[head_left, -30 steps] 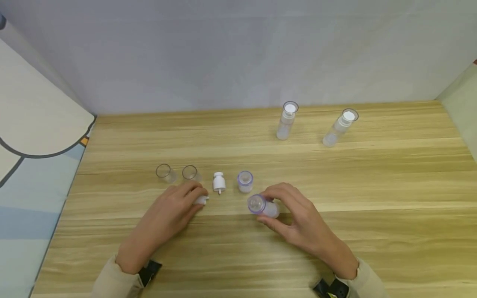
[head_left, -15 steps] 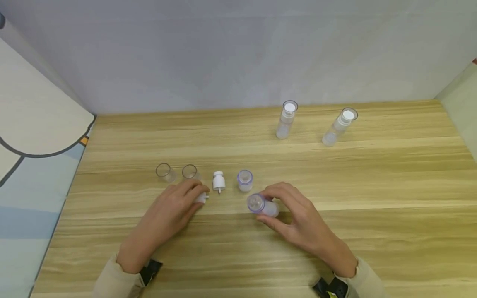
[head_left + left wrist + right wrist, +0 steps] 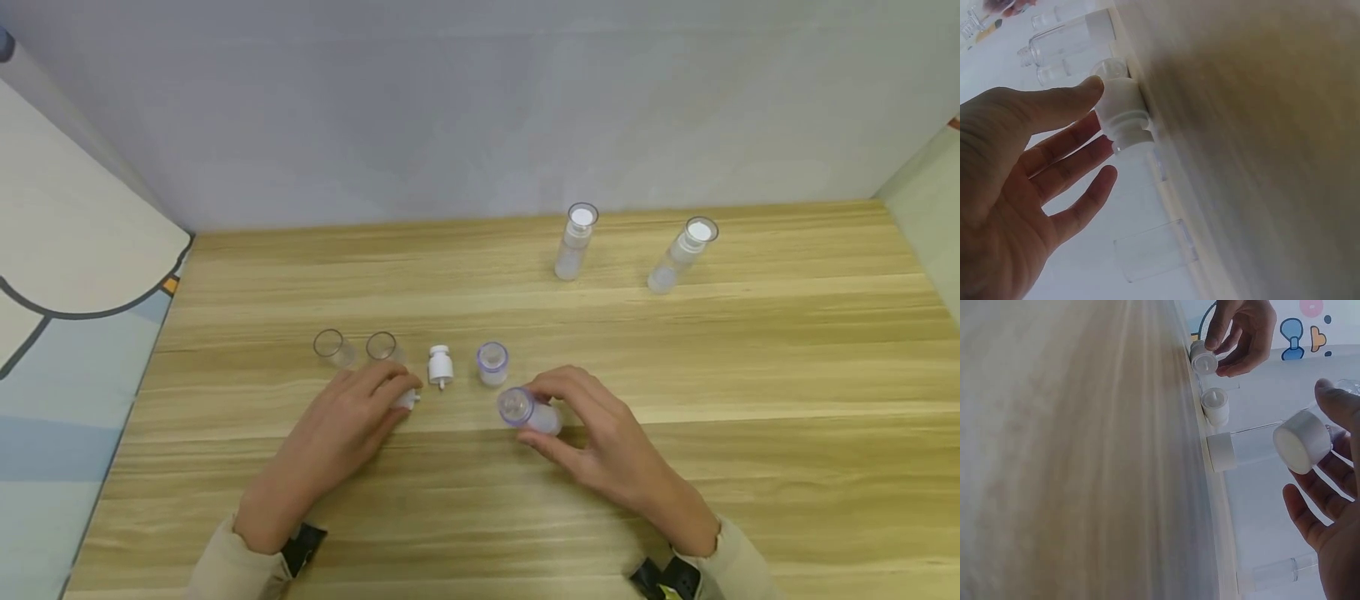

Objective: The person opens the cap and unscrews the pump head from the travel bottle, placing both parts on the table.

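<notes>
My left hand (image 3: 352,417) pinches a white pump head (image 3: 406,400) between thumb and fingers, close to the tabletop. In the left wrist view the pump head (image 3: 1124,106) lies on its side, thumb at one edge. My right hand (image 3: 592,433) holds a clear bottle (image 3: 542,419), tilted with its open mouth towards the left. The right wrist view shows that bottle's white base (image 3: 1300,442) raised off the table. Between the hands, a second white pump head (image 3: 441,367) lies with its stem towards me, beside another open clear bottle (image 3: 492,367) standing upright.
Two clear caps (image 3: 335,348), one of them (image 3: 384,346) partly behind my left hand, stand at the left. At the back stand two bottles with white tops under clear caps, one (image 3: 574,242) near the middle and one (image 3: 681,256) farther right. A grey wall borders the wooden table (image 3: 787,358).
</notes>
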Available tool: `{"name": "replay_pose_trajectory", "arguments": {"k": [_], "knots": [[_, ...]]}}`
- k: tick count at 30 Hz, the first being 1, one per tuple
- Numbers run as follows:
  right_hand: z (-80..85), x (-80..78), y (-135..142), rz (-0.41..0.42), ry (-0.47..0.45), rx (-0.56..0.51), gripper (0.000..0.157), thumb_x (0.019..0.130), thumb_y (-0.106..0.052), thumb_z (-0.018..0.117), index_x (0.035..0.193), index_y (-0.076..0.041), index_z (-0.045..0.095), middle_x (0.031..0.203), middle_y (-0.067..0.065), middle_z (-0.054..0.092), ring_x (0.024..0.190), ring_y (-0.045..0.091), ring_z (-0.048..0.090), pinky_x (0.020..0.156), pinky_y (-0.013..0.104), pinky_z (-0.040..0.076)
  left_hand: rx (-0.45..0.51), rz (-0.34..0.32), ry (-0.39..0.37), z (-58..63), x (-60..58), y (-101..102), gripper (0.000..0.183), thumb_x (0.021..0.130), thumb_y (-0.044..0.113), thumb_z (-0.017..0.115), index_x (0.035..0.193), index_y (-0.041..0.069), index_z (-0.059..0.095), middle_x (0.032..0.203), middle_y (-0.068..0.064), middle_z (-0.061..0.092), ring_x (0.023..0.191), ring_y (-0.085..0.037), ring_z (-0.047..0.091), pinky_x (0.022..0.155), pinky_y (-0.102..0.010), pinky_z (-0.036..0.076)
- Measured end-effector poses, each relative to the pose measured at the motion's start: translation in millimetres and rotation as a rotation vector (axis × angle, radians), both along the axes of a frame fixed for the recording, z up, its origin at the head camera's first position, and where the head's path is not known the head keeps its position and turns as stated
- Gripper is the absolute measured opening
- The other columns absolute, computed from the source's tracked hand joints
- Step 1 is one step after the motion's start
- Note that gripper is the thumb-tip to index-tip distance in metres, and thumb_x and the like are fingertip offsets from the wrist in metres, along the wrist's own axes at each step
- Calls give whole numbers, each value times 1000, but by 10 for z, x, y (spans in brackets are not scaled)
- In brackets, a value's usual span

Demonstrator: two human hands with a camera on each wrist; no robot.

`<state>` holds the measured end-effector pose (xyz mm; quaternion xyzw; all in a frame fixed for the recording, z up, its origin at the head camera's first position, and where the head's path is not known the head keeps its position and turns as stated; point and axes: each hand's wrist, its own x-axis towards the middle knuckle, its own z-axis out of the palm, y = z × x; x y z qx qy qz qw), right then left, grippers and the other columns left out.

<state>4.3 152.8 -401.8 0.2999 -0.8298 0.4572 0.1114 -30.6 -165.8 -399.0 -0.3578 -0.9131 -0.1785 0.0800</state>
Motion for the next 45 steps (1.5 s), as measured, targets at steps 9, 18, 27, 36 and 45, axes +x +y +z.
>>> {"name": "replay_pose_trajectory", "arguments": {"k": [9,18,27,36,45], "knots": [[4,-17,38,-21,-51,-5,47,80,-7,89,121,-4,66,119,7,70,110,17,66,102,21,54,38,-43,40,221,-105,67,36,88,12,84,121,7,70,114,-8,71,98,-25,71,82,-43,62],[-17,-57,60,-32,-75,-36,47,80,-3,88,120,-4,65,115,5,70,105,14,66,94,25,58,173,-47,1,466,-375,170,34,91,6,80,123,6,69,119,-7,70,106,-25,67,87,-41,57],[-55,-99,115,-59,-110,-32,46,80,-2,88,120,-4,65,117,5,71,107,12,66,94,25,58,221,-37,-17,671,-608,333,34,95,10,77,128,7,68,125,-9,70,114,-27,66,94,-44,57],[-107,-124,115,-50,-95,-35,49,79,2,87,123,-5,65,117,5,72,105,15,68,95,25,60,199,-23,-128,875,-875,532,46,100,20,73,143,10,61,139,-7,66,130,-27,62,108,-46,53],[-82,-145,99,-39,-206,-2,44,85,-2,85,123,-4,63,119,7,71,112,21,71,97,33,62,115,-69,-130,1026,-1167,784,51,101,25,72,148,14,56,144,-5,63,136,-25,57,116,-43,47]]}}
